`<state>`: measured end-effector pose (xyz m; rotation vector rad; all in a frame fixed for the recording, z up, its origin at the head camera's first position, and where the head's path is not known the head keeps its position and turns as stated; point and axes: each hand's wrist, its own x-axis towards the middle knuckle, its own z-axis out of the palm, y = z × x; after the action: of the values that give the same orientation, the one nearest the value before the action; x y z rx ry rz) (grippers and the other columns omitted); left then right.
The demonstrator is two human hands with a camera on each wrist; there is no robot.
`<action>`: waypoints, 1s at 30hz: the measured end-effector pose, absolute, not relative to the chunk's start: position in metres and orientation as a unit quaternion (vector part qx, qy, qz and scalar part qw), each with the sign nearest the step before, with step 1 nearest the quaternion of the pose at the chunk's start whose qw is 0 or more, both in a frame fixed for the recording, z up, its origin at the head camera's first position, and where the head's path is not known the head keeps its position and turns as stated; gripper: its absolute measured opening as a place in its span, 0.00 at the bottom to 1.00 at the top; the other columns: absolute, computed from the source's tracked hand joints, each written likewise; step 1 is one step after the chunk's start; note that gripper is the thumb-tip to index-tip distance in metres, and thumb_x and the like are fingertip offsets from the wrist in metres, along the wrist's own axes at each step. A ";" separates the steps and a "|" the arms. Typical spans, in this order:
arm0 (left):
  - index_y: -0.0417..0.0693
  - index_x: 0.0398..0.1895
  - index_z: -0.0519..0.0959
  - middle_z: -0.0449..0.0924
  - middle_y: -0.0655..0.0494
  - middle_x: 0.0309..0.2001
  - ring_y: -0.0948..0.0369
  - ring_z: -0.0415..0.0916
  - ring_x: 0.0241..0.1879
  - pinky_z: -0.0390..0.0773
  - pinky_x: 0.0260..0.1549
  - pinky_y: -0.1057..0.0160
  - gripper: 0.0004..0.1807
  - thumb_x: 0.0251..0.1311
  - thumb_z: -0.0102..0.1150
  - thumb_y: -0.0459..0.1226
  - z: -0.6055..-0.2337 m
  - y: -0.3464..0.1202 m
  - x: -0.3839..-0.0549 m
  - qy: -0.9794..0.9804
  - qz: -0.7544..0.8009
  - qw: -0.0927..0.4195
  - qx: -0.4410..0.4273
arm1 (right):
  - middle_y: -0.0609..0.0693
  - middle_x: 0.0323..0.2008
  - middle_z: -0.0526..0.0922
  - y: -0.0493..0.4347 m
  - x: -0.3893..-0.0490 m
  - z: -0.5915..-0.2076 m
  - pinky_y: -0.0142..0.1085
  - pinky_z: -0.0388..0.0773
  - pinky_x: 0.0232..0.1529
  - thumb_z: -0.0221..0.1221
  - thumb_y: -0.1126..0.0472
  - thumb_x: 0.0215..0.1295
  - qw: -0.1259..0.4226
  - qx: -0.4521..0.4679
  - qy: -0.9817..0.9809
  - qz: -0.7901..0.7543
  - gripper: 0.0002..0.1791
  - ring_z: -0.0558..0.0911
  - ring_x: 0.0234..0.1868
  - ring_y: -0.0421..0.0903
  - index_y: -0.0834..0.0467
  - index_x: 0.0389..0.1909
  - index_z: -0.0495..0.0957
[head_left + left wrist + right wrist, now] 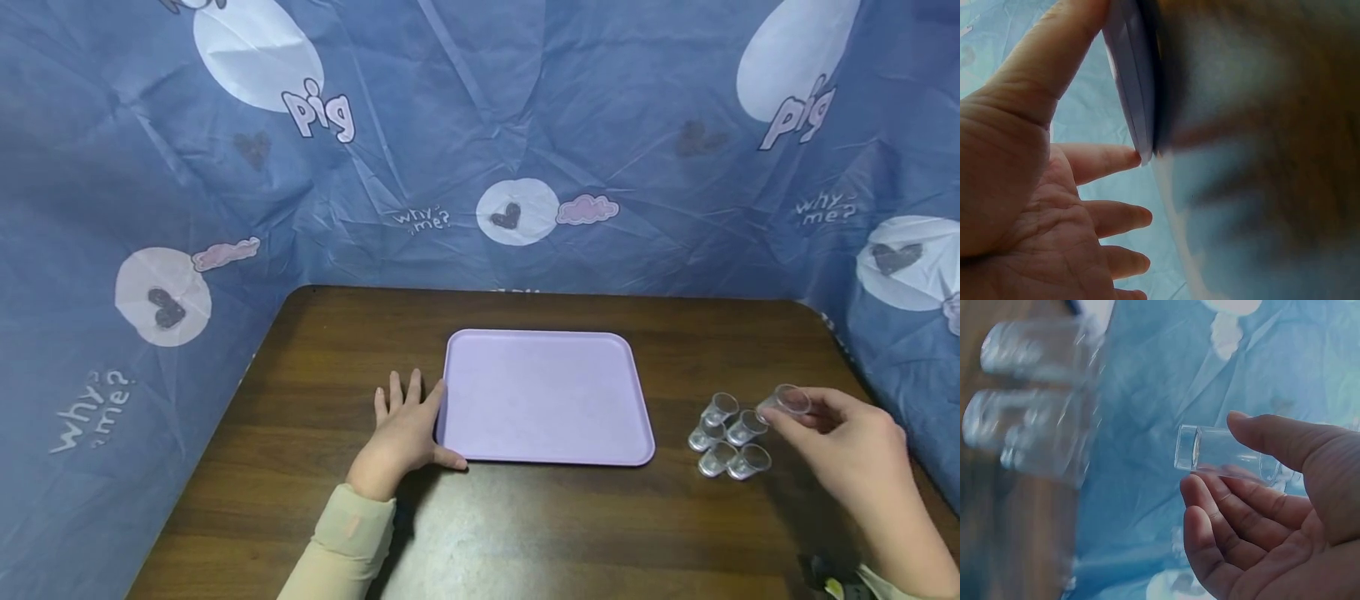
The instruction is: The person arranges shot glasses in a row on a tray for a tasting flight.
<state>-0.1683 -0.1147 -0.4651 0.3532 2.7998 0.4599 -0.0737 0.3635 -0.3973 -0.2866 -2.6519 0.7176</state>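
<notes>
At the left, a pale sleeve [347,525] is cut off by the bottom of the head view, as is the near edge of the brown table [525,525]. The left hand [403,435] is laid palm down at the left edge of a lilac tray [543,400], its fingers spread and grasping nothing; the thumb is set at the tray's near left corner. In the left wrist view the tray is seen only edge-on, with the index fingertip at it and the other fingers clear; the thumb tip is cut off there, and the table is blurred.

Beyond the tray's right edge, toward the table's right edge, five clear glasses [747,427] are stood close together. They can be counted in the head view, but are smeared and overlapped in the right wrist view.

Just right of them, a sixth glass [787,401] is held up, tilted, by the right hand [862,446]. Its grasp between thumb and curled fingers is shown by the right wrist view; most of those fingers are hidden from the head view. Below that wrist, a dark object [832,575] is cut off and cannot be identified.
</notes>
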 end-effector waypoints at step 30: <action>0.47 0.81 0.56 0.42 0.30 0.78 0.31 0.29 0.75 0.34 0.68 0.31 0.72 0.30 0.83 0.63 -0.466 -0.116 -0.170 0.971 0.149 0.141 0.124 | 0.52 0.34 0.86 0.203 -0.142 -0.417 0.46 0.83 0.36 0.76 0.61 0.55 0.080 0.071 -0.926 0.362 0.16 0.86 0.33 0.49 0.63 0.42 0.85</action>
<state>-0.1701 -0.1158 -0.4663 0.3583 2.8042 0.4302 -0.1420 0.2028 -0.4171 0.2121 -2.7706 1.0815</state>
